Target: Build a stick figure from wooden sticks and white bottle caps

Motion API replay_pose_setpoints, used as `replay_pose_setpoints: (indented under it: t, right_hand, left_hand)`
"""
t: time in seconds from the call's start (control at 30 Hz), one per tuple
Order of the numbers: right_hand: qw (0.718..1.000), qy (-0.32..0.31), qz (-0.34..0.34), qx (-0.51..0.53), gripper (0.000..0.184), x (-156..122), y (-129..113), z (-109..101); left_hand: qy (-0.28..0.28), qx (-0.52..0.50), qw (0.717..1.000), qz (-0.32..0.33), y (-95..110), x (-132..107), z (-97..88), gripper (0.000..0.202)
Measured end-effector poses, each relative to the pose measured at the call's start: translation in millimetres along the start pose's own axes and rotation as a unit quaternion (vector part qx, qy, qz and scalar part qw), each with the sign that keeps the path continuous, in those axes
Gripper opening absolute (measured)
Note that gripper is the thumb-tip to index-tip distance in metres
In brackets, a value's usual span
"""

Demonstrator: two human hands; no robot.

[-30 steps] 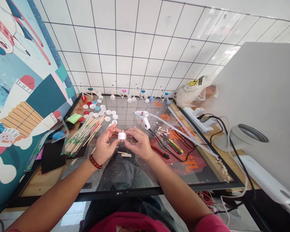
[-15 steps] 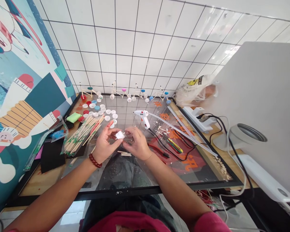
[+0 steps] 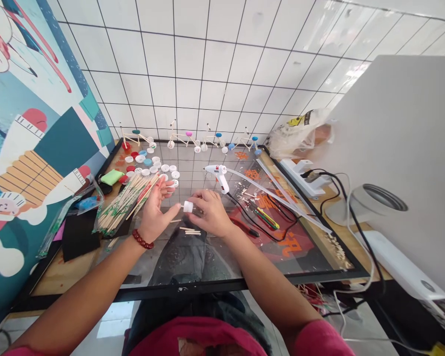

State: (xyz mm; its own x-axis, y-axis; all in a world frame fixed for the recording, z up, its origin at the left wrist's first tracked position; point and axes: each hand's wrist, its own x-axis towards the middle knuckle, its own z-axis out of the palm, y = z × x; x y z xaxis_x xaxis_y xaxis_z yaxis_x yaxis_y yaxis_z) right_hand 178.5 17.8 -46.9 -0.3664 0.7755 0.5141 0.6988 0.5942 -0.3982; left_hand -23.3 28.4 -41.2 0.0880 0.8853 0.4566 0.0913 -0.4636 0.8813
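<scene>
A white bottle cap (image 3: 188,206), seen edge-on, sits between the thumb and fingers of my right hand (image 3: 212,213). A short pale stub sticks out of its left side. My left hand (image 3: 156,211) is open, palm toward the cap, with its fingers spread and its thumb tip close to the stub; whether they touch I cannot tell. Below the cap, several short cut sticks (image 3: 190,231) lie on the glass tabletop (image 3: 141,269). Left of my left hand is a bundle of wooden sticks (image 3: 120,205) with green-marked wrapping.
Loose bottle caps (image 3: 165,168) lie behind my left hand. Small stick-and-cap models (image 3: 180,138) line the back edge. A white glue gun (image 3: 219,178), red-handled pliers (image 3: 244,226) and a yellow-green cutter (image 3: 267,218) lie right, near cables. A power strip (image 3: 304,178) stands at the right edge.
My left hand has let go of the cap and opened its fingers. The cap has turned edge-on in my right hand. The view has shifted slightly.
</scene>
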Motion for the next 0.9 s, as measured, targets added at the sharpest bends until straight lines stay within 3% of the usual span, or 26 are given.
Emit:
replay_pose_setpoints:
  t: [0.2, 0.37, 0.43, 0.5, 0.6, 0.73, 0.9]
  right_hand:
    - [0.999, -0.051, 0.009, -0.008, 0.032, -0.6, 0.3, 2.2]
    - [0.996, -0.09, 0.009, 0.003, 0.061, 1.2, 5.4, -4.1]
    - [0.996, -0.084, 0.007, 0.008, 0.064, 0.7, 8.0, -11.0]
    - [0.998, -0.061, 0.006, 0.013, 0.053, -2.2, 10.3, -19.2]
    - [1.0, -0.01, 0.006, 0.012, 0.019, -11.3, 11.6, -31.3]
    - [0.999, 0.04, 0.01, -0.031, 0.015, -26.7, 6.9, -43.0]
    - [0.996, 0.016, 0.031, -0.078, 0.015, -37.2, -2.9, -48.8]
  left_hand:
    - [0.039, 0.002, 0.999, 0.005, -10.7, 4.0, -3.7, 0.07]
    - [0.086, -0.014, 0.996, -0.002, -21.3, 9.2, -8.5, 0.065]
    - [0.1, -0.027, 0.995, -0.001, -24.0, 12.1, -10.6, 0.065]
    - [0.107, -0.035, 0.994, -0.002, -26.2, 14.3, -11.9, 0.065]
    - [0.116, -0.043, 0.992, -0.01, -29.7, 15.7, -11.8, 0.066]
    - [0.114, -0.025, 0.993, -0.001, -32.4, 15.9, -9.9, 0.065]
    - [0.06, 0.054, 0.996, 0.041, -25.6, 13.4, -11.0, 0.064]
